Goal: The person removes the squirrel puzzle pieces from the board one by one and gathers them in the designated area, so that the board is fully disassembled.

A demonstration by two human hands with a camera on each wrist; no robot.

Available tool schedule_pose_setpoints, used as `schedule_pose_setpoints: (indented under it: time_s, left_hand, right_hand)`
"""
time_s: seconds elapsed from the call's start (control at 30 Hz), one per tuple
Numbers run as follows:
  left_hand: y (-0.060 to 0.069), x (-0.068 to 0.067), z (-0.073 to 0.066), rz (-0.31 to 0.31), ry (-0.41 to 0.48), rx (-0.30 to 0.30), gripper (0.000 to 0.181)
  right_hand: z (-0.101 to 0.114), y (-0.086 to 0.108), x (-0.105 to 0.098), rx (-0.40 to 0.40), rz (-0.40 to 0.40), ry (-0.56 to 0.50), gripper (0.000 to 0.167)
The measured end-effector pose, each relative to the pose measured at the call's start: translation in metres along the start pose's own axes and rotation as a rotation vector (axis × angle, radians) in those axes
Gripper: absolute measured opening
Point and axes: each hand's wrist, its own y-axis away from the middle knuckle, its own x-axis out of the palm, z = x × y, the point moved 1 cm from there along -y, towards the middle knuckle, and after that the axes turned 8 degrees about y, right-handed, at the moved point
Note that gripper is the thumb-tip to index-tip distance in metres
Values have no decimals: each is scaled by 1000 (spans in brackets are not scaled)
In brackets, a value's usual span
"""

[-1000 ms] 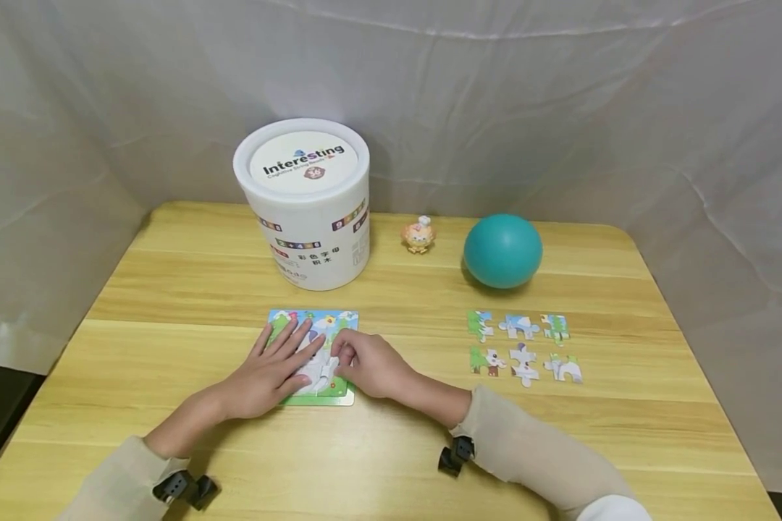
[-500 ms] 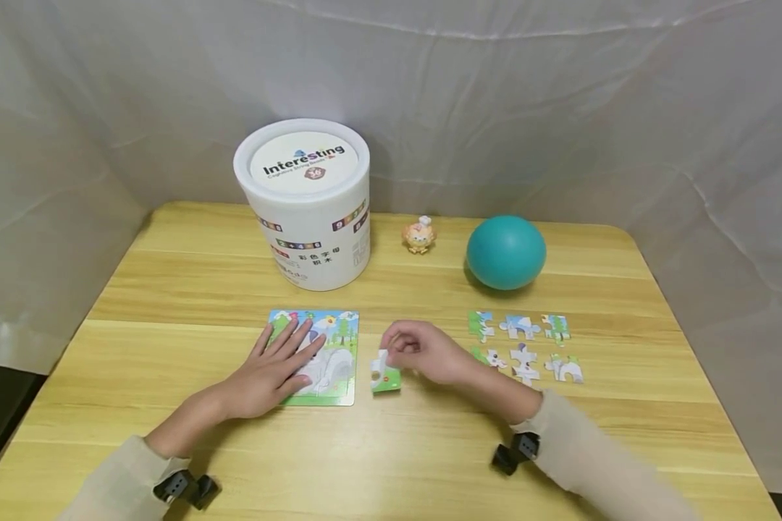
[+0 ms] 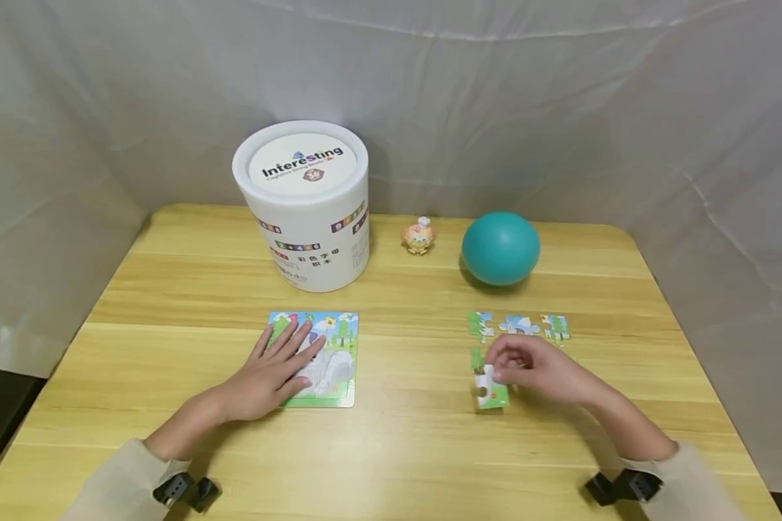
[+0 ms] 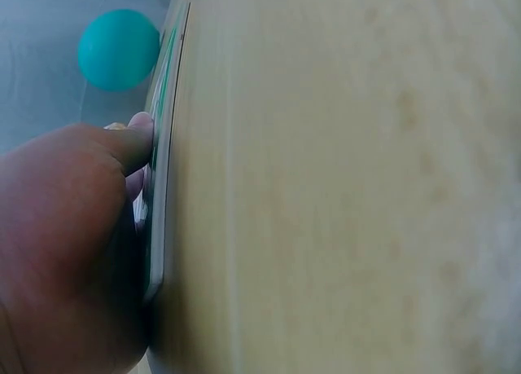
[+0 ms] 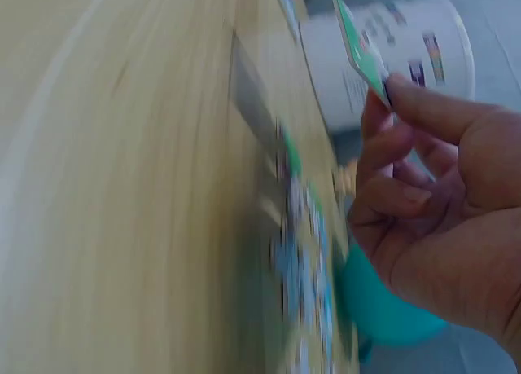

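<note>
My left hand lies flat with spread fingers on a picture puzzle board, whose right side shows a pale grey animal and trees. The left wrist view has the board edge-on, with the thumb resting on its face. Between thumb and fingers my right hand pinches a jigsaw piece with white, green and a red dot. That piece is held above the table, as the right wrist view shows. Loose jigsaw pieces lie around and under this hand, which hides part of the lower row.
A white lidded bucket stands behind the board. To its right are a small chick figurine and a teal ball. Grey cloth hangs along the back and sides of the wooden table.
My right hand has taken the jigsaw piece off the board and carried it right, over to the loose pieces. The left hand has stayed in place on the board.
</note>
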Motion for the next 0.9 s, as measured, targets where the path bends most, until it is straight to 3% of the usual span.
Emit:
schedule_pose_setpoints:
  time_s: [0.17, 0.4, 0.53, 0.73, 0.9]
  left_hand:
    - [0, -5, -8, 28, 15, -45, 62]
    - [1, -3, -7, 14, 15, -34, 61]
    - [1, -4, -7, 33, 15, -53, 62]
    - [0, -6, -9, 86, -5, -111, 63]
    - [-1, -6, -10, 86, -14, -111, 63]
  right_hand:
    - [-19, 30, -14, 8, -15, -12, 11]
    - [-42, 65, -30, -21, -69, -1, 13]
    - [-55, 82, -36, 12, -90, 1, 14]
    - [-69, 97, -41, 42, -95, 14, 11]
    - [-78, 100, -42, 35, -103, 27, 13]
